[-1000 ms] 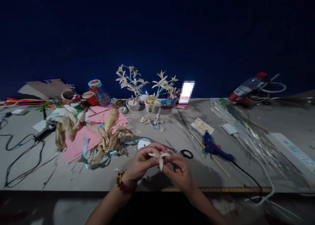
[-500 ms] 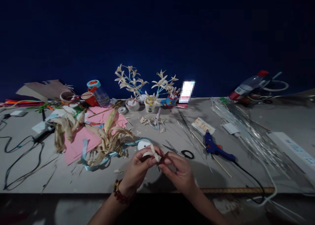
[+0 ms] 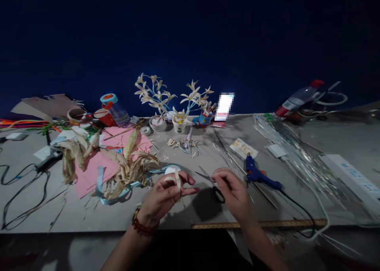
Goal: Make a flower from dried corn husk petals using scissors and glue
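My left hand [image 3: 169, 190], with a beaded bracelet at the wrist, holds a small pale corn-husk flower [image 3: 178, 179]. Its petals rise above the thumb, and a thin stem end hangs below. The index and middle fingers reach out to the right. My right hand [image 3: 233, 190] is apart from it, fingers curled and thumb and fingertips pressed together over the scissors [image 3: 219, 194]. Whether those fingertips grip the scissors or some thin thing is unclear. The scissors' blades point up-left, and part of the handle is hidden by the hand. A white disc-shaped spool [image 3: 172, 169] lies behind my left hand.
Dried corn husks [image 3: 123, 172], pink paper [image 3: 95, 170] and blue ribbon [image 3: 102, 188] lie at left. A blue glue gun [image 3: 261, 177] with its cord, wires [image 3: 299, 156] and a power strip [image 3: 353, 174] are at right. Husk-flower sprays stand in a cup [image 3: 179, 127] at the back.
My hands have separated. The right has moved right, from the flower to over the scissors. The left keeps the flower and has shifted slightly left, its fingers now extended. The view has shifted slightly.
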Available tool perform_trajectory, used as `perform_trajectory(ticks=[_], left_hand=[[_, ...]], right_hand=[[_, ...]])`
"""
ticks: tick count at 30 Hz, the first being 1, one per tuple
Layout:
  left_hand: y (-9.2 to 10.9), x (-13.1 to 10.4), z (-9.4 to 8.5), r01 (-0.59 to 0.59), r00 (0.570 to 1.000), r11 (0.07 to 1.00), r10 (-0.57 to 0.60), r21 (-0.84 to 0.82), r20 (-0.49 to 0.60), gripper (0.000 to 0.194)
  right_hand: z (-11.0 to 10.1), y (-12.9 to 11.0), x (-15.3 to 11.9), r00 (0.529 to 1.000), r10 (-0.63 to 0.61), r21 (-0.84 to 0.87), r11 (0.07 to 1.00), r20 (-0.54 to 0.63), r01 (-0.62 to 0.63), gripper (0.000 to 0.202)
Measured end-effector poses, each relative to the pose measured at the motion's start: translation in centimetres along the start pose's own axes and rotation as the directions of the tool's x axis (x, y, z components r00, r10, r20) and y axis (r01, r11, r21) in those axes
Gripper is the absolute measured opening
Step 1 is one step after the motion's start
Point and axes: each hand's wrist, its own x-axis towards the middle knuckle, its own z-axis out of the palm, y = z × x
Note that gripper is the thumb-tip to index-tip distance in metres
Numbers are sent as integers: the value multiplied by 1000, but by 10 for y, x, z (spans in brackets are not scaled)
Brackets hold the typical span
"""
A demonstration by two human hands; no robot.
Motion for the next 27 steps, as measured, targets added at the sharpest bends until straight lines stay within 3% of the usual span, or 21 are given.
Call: perform_trajectory(ticks=[4, 8, 11, 14, 16, 18, 20, 22, 24, 27], left_hand=[[-1, 0, 1, 10, 1000, 999, -11, 50, 27, 15], [-4, -1, 3, 19, 999, 997, -22, 81, 35, 18], [-3, -3, 1, -7, 999, 998, 3, 61, 53, 20], [9, -12, -10, -37, 999, 994, 33, 103, 39, 18], [23, -23, -22, -44, 999, 978, 38, 204, 32, 15], [39, -33, -33, -109, 994, 942, 110, 318, 12, 17], [49, -39, -37, -185, 981, 906, 190, 382, 26, 17], [49, -37, -32, -224, 975, 891, 201, 394, 99, 19], [39, -29, -22, -185, 980, 899, 139, 398, 141, 23], [16, -14, -8, -84, 996, 897, 65, 433, 59, 25]], right_hand=[[24, -22, 3, 962, -81, -7, 996, 262, 85, 19], [39, -24, 2, 954, -56, -32, 997, 295, 69, 10], [30, -12, 5, 983, 56, -10, 998, 174, -55, 22], [0, 9, 8, 969, 221, 74, 974, -109, -214, 32], [-22, 22, 7, 941, 226, 44, 974, -250, -223, 39], [-37, 29, 4, 931, 192, -58, 974, -310, -221, 44], [-38, 29, -1, 955, 155, -154, 968, -252, -197, 43], [-27, 24, -5, 988, 128, -188, 972, -91, -143, 27], [-12, 17, -7, 989, 117, -194, 976, 90, -98, 22], [-1, 12, -5, 964, 122, -288, 956, 238, -50, 25]])
